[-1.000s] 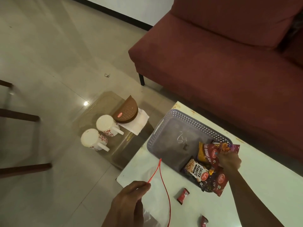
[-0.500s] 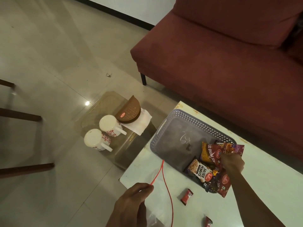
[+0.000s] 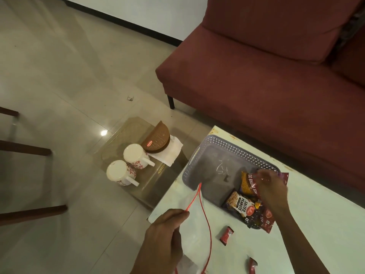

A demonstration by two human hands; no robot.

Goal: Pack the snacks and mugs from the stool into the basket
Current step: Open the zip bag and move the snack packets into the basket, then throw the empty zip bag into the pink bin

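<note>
Grey perforated basket (image 3: 223, 147) sits on the white table (image 3: 316, 224), its far half bare, snack packets stacked in the near right corner: salted peanuts packet (image 3: 240, 204), yellow sev packet (image 3: 246, 183), dark red ones beneath

Right hand (image 3: 270, 186) is over that corner, fingers pinched on the top edge of a red packet (image 3: 284, 177) leaning across the basket rim

Left hand (image 3: 164, 234) grips the red zip strip of a clear zip bag (image 3: 194, 224) lying on the table, fingers closed on it

Two white mugs (image 3: 126, 165) stand mouth down on the glass stool (image 3: 142, 175), left of the basket and lower than the table, handles pointing toward the table (left hand is the nearer one, judged by position, but it is occupied)

Brown half-round box (image 3: 157, 141) on a napkin (image 3: 171, 153) shares the stool

Two small red wrapped sweets (image 3: 227, 233) lie loose on the table

Hard to tell: how many packets lie under the right hand, and whether the held packet is fully inside; bag's lower end is cut off by the frame
</note>
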